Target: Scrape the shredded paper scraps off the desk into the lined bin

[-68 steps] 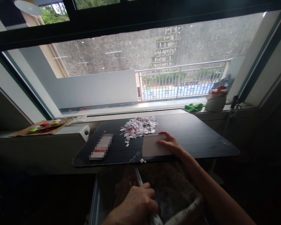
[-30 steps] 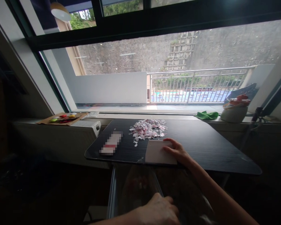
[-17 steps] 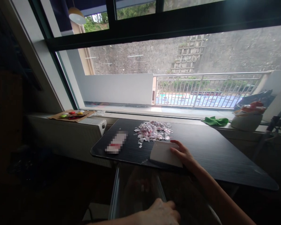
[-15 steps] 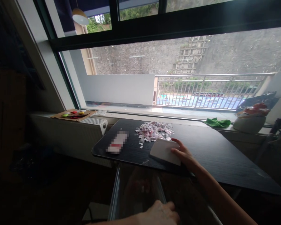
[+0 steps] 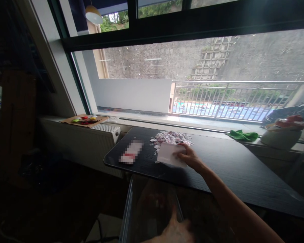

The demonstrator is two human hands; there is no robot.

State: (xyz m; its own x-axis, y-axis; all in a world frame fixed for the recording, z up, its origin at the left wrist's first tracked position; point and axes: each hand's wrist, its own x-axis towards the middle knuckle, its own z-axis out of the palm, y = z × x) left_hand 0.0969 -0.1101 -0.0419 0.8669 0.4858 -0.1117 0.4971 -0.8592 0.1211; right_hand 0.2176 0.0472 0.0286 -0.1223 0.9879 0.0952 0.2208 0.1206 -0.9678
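Observation:
My right hand (image 5: 188, 156) is closed on the right edge of a flat white rectangular plate (image 5: 169, 156), its exact kind unclear. The plate is tilted above the dark table (image 5: 218, 165), in front of a loose pile of small paper scraps (image 5: 171, 137), and covers part of it. My left hand (image 5: 176, 231) is low at the bottom of the view, over the clear plastic bin (image 5: 128, 206) below the table's front edge. Its thumb points up; the other fingers are blurred, so their grip cannot be made out. A few light bits show dimly inside the bin.
A pixelated pinkish-white item (image 5: 131, 152) lies at the table's left end. Beyond stand a radiator (image 5: 91, 143) and a sill with cardboard and small coloured things (image 5: 83, 119). A green cloth (image 5: 243, 135) and a pale full container (image 5: 281, 136) are at the right.
My right hand has lifted the white plate and moved it slightly left, towards the pile. My left thumb has come up from its earlier curled pose. The view has shifted slightly.

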